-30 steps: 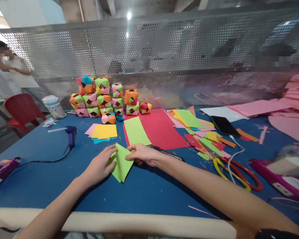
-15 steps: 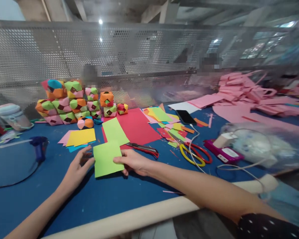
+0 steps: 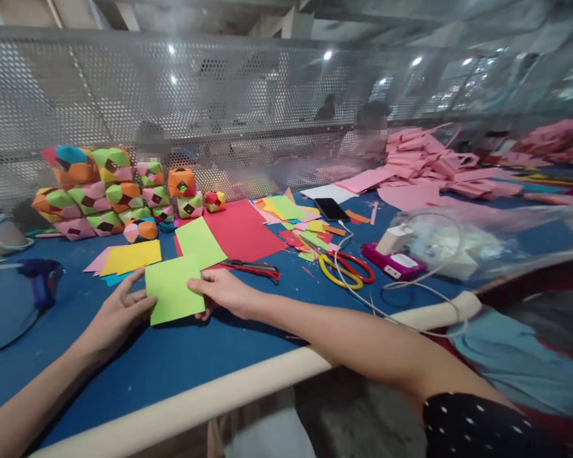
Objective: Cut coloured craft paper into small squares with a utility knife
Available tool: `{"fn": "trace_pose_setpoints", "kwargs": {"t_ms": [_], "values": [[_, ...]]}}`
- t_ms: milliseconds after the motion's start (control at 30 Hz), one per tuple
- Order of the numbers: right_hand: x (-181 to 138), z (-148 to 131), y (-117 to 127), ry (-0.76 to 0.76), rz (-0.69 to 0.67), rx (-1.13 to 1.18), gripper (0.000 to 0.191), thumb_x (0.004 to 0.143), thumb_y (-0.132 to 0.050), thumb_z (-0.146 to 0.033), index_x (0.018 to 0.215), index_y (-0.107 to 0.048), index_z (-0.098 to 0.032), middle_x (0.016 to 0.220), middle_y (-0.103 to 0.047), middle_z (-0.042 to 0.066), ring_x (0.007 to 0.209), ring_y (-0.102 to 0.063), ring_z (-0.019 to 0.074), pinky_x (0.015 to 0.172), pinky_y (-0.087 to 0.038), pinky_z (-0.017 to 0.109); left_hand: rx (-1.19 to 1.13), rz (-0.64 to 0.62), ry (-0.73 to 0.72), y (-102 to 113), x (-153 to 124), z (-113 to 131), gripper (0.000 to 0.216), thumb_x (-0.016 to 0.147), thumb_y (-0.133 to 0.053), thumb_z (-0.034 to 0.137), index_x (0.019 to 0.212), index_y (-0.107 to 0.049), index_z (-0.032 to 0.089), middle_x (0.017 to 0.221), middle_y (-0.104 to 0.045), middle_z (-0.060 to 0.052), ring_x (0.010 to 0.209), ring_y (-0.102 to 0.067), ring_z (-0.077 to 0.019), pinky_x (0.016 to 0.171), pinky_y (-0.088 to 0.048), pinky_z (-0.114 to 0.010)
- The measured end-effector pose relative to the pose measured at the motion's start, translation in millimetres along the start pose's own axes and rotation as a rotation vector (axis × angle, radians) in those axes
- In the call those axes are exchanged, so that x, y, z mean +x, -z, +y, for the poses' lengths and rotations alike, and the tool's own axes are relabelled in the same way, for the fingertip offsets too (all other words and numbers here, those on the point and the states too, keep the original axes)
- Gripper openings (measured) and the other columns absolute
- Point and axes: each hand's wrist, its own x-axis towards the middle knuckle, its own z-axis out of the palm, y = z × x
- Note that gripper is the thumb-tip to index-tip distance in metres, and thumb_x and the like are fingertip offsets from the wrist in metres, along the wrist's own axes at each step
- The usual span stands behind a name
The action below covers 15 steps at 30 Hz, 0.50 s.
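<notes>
A square sheet of light green paper is held up over the blue table, tilted toward me. My right hand pinches its right edge, thumb in front and fingers behind. At the left edge is my left hand, its thumb tip just over the paper and its other fingers partly hidden behind it. Right behind the sheet lies another light green sheet, on top of a large red sheet. A cutter knife rests by the red sheet's front edge. Yellow and pink sheets lie beyond my left hand.
Folded paper balls are stacked at the back left. A glue gun lies at the left. Toward the right are scissors, paper scraps, a phone, a purple box with cables, and pink paper.
The whole view has shifted, so things appear further left. My left thumb now laps slightly over the green sheet's edge. My right hand keeps its hold.
</notes>
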Motion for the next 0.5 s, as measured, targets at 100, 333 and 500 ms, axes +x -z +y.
{"fn": "trace_pose_setpoints", "kwargs": {"t_ms": [100, 333, 500], "values": [[0, -8, 3, 0.034, 0.027, -0.149, 0.027, 0.094, -0.053, -0.029, 0.07, -0.05, -0.018, 0.057, -0.058, -0.003, 0.049, -0.061, 0.0098, 0.051, -0.052, 0.022, -0.03, 0.042, -0.041, -1, 1, -1, 0.094, 0.062, -0.084, 0.029, 0.142, -0.035, 0.024, 0.091, -0.075, -0.003, 0.075, -0.073, -0.0197, 0.065, -0.057, -0.026], [-34, -48, 67, 0.162, 0.135, -0.63, 0.011, 0.084, -0.061, -0.025, 0.076, -0.062, -0.016, 0.09, -0.068, 0.007, 0.09, -0.064, 0.0196, 0.078, -0.046, 0.029, -0.143, 0.089, -0.098, 1, 5, -8, 0.077, 0.062, -0.075, 0.013, 0.132, -0.045, 0.018, 0.084, -0.075, -0.003, 0.076, -0.072, -0.0176, 0.071, -0.057, -0.027], [-49, -54, 112, -0.048, 0.104, -1.53, 0.039, 0.086, -0.055, -0.05, 0.106, -0.065, -0.018, 0.106, -0.069, 0.013, 0.094, -0.063, 0.0282, 0.068, -0.042, 0.032, -0.154, 0.076, -0.092, -1, 4, -7, 0.073, 0.061, -0.074, 0.01, 0.129, -0.049, 0.017, 0.085, -0.074, -0.004, 0.075, -0.072, -0.0171, 0.07, -0.056, -0.025]]}}
